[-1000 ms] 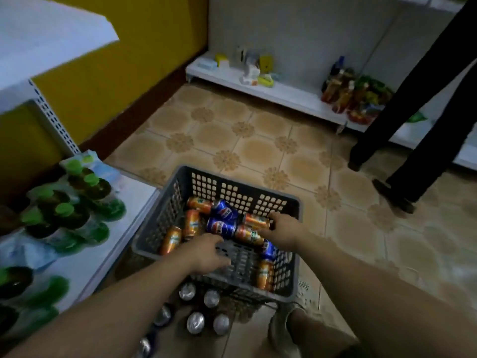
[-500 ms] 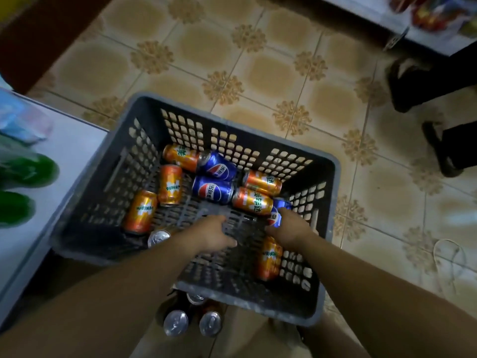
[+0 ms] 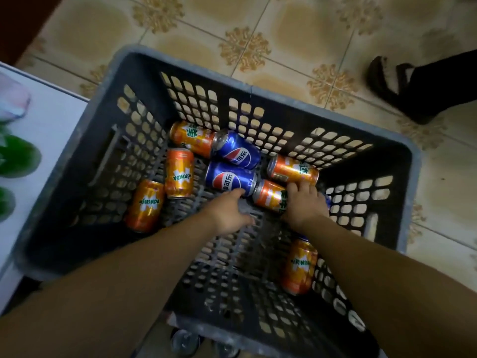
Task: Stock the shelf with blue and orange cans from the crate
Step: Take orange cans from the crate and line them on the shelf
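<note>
1. A dark slotted crate (image 3: pixel 124 81) is sitting on the tiled floor (image 3: pixel 296 27), with its left side lying just beside a white shelf (image 3: pixel 51 130).
2. Two blue cans (image 3: pixel 240 151) are lying on their sides in the middle of the crate, touching each other. The nearer blue can (image 3: pixel 228 180) is pointing its end toward the right.
3. Orange cans (image 3: pixel 179 173) are lying around them: two at the left, one against the far wall, one at the far right, and one by the near right wall.
4. The left hand (image 3: pixel 227 213) is reaching into the crate, loosely spread and holding nothing. Its fingertips (image 3: pixel 238 193) are touching the nearer blue can.
5. The right hand (image 3: pixel 304 205) is lying over the middle orange can (image 3: pixel 268 195). Its fingers are bending round the can's right end and gripping it. A sliver of something blue is peeking out under this hand, too hidden to make out.
6. Green bottles (image 3: pixel 18 156) are standing on the shelf at the left edge.
7. A sandalled foot (image 3: pixel 387 83) is standing on the floor beyond the crate's far right corner.
8. Silver can tops (image 3: pixel 184 342) are showing below the crate's near rim.
</note>
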Action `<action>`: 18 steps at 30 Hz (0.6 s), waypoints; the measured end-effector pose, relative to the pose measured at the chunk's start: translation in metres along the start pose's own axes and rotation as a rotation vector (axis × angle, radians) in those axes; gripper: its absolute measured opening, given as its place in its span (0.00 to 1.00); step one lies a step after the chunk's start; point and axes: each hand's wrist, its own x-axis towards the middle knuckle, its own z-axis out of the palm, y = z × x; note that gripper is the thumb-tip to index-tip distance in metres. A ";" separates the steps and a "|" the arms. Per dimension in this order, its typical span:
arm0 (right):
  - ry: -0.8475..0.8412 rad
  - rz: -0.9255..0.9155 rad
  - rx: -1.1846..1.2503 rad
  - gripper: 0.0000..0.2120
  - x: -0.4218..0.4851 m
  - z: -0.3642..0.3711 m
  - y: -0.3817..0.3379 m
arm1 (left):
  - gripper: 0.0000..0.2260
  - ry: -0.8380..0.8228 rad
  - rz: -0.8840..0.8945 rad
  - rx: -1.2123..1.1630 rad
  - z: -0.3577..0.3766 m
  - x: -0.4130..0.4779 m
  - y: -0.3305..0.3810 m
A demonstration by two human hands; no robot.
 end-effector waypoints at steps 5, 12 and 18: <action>-0.068 -0.044 0.306 0.33 -0.020 -0.010 0.002 | 0.39 0.023 0.051 0.019 -0.004 -0.013 0.005; 0.015 -0.089 0.959 0.37 -0.103 -0.105 -0.013 | 0.42 0.083 0.190 -0.051 -0.033 -0.097 0.031; 0.143 -0.221 1.334 0.37 -0.202 -0.215 -0.052 | 0.43 0.190 0.318 -0.272 -0.088 -0.223 0.053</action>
